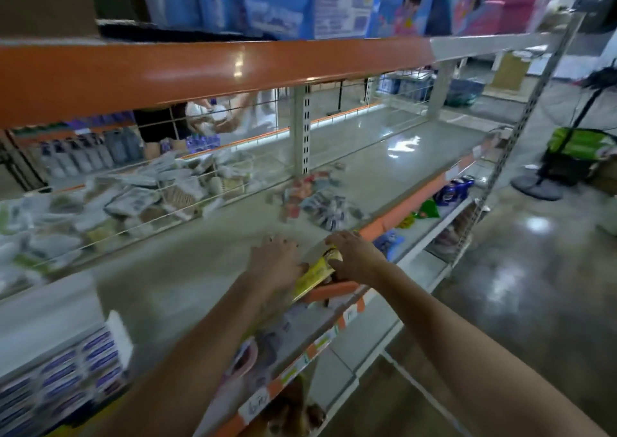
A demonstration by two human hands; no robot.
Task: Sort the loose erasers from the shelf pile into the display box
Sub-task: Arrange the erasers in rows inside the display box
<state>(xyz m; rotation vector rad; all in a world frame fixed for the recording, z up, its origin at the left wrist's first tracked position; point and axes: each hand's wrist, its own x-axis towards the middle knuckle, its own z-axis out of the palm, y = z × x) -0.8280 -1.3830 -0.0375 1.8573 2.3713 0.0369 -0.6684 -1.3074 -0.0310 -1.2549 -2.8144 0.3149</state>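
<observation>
A yellow box (315, 274) lies at the front edge of the grey shelf (187, 269), blurred by motion. My right hand (357, 256) curls over its far end. My left hand (277, 258) lies flat with spread fingers on the shelf against the box's left side, thumb touching it. A pile of loose erasers (317, 202) in red, blue and white wrappers sits on the shelf beyond my hands. At the lower left stands a white display box (66, 380) filled with rows of blue-labelled erasers.
A wire divider (167, 199) at the back holds in several packaged goods (127, 199). An orange beam (200, 69) runs overhead. Lower shelves (444, 216) carry small packets. A person stands behind the rack (160, 126). A fan stand (537, 186) is on the floor to the right.
</observation>
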